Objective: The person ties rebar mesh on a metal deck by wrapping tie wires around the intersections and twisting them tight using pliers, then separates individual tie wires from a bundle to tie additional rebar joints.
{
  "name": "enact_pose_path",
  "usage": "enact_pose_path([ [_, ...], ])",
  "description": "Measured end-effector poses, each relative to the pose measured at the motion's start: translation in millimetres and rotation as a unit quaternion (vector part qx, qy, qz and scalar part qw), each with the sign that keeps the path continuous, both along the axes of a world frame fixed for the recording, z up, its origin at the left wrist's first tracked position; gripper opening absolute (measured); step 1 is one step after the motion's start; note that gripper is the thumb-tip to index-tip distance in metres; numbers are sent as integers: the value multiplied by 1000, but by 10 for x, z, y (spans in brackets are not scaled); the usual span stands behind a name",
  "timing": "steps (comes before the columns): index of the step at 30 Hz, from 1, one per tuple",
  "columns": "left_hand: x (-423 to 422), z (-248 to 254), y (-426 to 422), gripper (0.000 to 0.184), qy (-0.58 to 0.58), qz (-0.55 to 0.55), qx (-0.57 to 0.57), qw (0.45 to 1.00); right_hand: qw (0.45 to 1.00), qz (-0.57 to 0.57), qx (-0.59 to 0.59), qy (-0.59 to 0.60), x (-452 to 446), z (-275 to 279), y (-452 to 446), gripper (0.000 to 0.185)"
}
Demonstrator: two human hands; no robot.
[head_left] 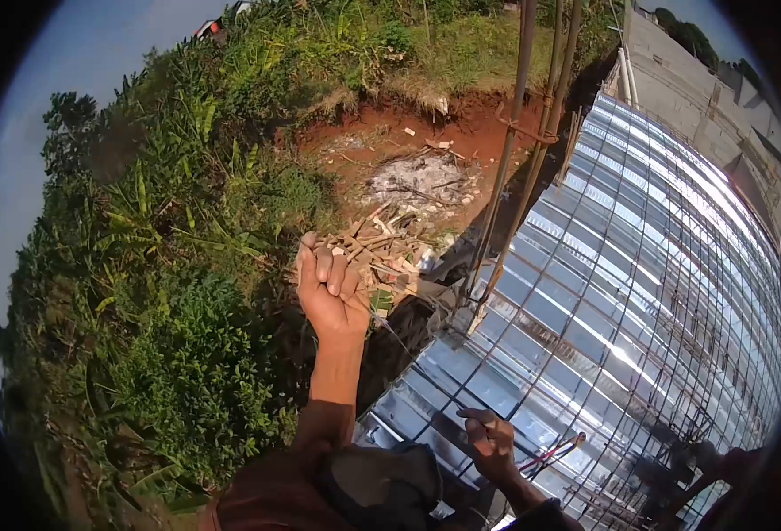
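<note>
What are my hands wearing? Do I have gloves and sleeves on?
No gloves: your left hand and right hand are both bare, and I can't see any rings or bracelets. Near your left arm there's dark reddish-brown cloth. Your right arm has a dark sleeve, but it's too shadowy to tell its exact colour.

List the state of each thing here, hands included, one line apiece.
Left hand: raised, fingers curled; grip unclear.
Right hand: low over the mesh, fingers bent; grip unclear.
Rebar mesh: spread over the decking.
Metal decking: ribbed, shiny, laid out.
Poles: standing close together, tied.
Wood scraps: heaped loosely on the ground.
</note>
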State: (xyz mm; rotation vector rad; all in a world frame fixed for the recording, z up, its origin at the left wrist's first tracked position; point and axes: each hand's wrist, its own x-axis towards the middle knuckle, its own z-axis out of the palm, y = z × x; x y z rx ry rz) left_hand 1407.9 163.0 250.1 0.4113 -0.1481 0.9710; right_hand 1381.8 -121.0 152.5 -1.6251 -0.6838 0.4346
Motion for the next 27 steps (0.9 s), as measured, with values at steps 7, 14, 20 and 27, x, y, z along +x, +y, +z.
enact_pose_path([
  [7, 256, -724, 655, 31, 315, 120, -57, 940, 986, -28, -155, 52, -76, -507, -132, 20],
  [14, 294, -1074, 860, 34, 368, 180, -55, 911, 990, -50, -135, -2, -112, -525, -108, 17],
  [20, 369, -1015, 925, 26, 332, 194, -175, 906, 990, -70, -111, -53, -86, -585, -62, 16],
  [27, 330, -1371, 1243, 28, 274, 50, -242, 929, 980, -126, -149, -46, 9, -677, -112, 19],
])
